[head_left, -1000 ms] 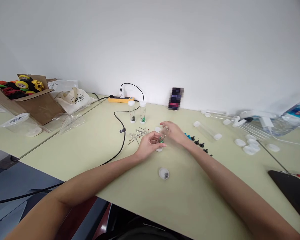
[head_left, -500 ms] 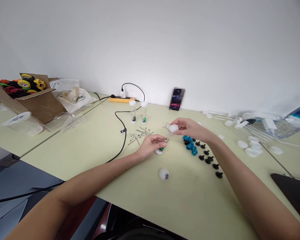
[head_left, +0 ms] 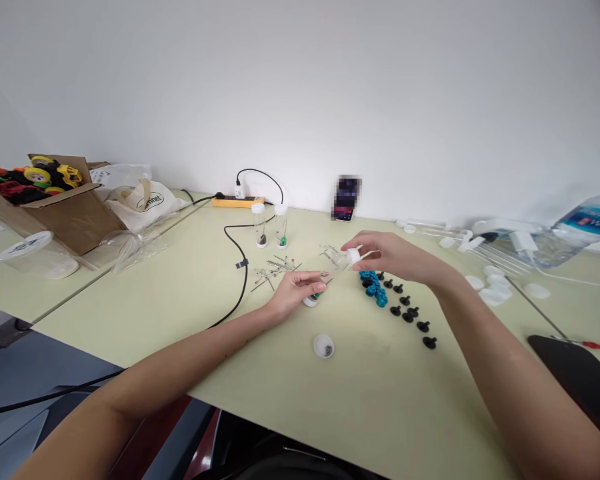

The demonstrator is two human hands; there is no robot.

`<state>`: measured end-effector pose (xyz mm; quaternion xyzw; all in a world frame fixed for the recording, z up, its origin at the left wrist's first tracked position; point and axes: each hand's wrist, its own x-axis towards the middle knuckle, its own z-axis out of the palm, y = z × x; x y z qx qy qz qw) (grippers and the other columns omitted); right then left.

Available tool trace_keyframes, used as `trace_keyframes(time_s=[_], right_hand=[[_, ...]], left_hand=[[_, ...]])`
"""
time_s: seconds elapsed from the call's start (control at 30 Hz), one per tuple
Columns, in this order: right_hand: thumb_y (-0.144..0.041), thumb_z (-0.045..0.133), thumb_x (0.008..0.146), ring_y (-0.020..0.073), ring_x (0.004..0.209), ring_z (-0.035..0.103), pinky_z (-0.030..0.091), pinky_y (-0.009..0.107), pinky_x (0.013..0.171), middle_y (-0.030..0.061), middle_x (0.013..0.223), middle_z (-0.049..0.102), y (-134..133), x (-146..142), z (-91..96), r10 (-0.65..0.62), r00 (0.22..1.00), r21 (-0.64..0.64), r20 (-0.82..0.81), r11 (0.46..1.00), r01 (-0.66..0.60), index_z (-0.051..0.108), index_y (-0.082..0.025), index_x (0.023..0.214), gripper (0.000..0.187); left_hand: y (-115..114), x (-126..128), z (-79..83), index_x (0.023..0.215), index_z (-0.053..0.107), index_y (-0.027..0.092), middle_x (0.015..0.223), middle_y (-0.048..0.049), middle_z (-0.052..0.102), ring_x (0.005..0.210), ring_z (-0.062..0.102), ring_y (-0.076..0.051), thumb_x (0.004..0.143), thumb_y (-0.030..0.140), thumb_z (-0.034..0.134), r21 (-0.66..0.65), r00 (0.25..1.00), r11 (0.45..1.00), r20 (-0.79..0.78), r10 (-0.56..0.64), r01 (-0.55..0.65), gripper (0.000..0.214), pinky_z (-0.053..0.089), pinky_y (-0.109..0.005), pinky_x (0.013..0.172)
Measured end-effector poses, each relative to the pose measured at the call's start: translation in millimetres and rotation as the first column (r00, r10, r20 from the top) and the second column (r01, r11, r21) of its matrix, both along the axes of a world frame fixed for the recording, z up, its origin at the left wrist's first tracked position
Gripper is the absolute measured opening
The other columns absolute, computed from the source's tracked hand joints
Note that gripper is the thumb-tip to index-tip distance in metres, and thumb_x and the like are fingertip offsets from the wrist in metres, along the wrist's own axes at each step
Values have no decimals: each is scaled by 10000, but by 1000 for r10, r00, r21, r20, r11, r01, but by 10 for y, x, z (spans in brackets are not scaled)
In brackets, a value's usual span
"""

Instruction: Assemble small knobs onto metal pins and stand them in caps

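My left hand (head_left: 297, 291) rests on the table, fingers curled over a small white cap holding green pieces (head_left: 312, 299). My right hand (head_left: 390, 257) hovers above the table, pinching a small white cap (head_left: 353, 255) between thumb and fingers. Just below the right hand lies a cluster of blue pieces (head_left: 373, 285) and a row of black pieces (head_left: 407, 312). A scatter of pins (head_left: 274, 269) lies left of my left hand. A white cap with dark bits in it (head_left: 323, 346) sits nearer to me.
Two capped clear vials (head_left: 270, 225) stand behind the pins. A black cable (head_left: 237, 267) runs to a yellow power strip (head_left: 235, 200). A cardboard box of toys (head_left: 40, 197) and a cloth bag sit far left. White caps, tubes and a water bottle (head_left: 575, 230) lie right.
My right hand left the left hand, swung right and now holds a white cap aloft. That uncovered the blue and black pieces. The left hand stayed on its cap.
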<state>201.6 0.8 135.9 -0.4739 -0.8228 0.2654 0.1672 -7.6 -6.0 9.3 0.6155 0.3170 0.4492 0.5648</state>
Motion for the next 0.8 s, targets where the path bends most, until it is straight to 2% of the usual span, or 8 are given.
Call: trace_keyframes(time_s=[0.1, 0.23, 0.43, 0.67, 0.8], right_hand=[[-379, 563, 729, 224, 965, 576, 467, 330, 760, 55, 1116, 595, -21, -60, 11, 33, 999, -34, 7, 999, -33, 568, -259, 1132, 421], [-377, 565, 733, 218, 894, 607, 464, 318, 730, 51, 1001, 655, -36, -88, 31, 16, 1000, -65, 20, 998, -15, 576, -243, 1128, 417], [-380, 565, 734, 198, 842, 606, 451, 276, 665, 29, 953, 673, -23, -66, 18, 53, 996, -14, 70, 999, -52, 581, -244, 1145, 433], [-322, 512, 770, 194, 826, 589, 437, 275, 642, 32, 1105, 619, -87, -86, 64, 141, 982, 75, 126, 986, -151, 634, -244, 1075, 338], [-349, 506, 773, 174, 731, 585, 420, 260, 586, 33, 1115, 623, -103, -82, 72, 120, 978, 67, 168, 989, -133, 644, -229, 1050, 332]], left_hand=[[-12, -5, 21, 792, 667, 146, 878, -60, 646, 1073, 494, -232, 724, 354, 615, 16, 999, 999, -19, -30, 30, 225, 389, -310, 845], [-9, -9, 12, 822, 670, 144, 927, -68, 648, 1076, 494, -239, 724, 363, 613, 10, 998, 999, -17, -52, 53, 246, 383, -319, 861], [-1, -12, -12, 839, 671, 150, 1032, -75, 628, 1054, 507, -223, 713, 357, 628, -2, 997, 997, -5, -74, 74, 246, 372, -322, 888], [-21, -6, -1, 834, 677, 168, 919, -59, 650, 1128, 472, -236, 717, 350, 624, 21, 997, 997, -17, -79, 79, 223, 375, -338, 900], [-26, -1, -3, 832, 682, 172, 925, -71, 654, 1168, 443, -250, 709, 353, 630, 35, 996, 995, 6, -94, 94, 226, 381, -342, 894]])
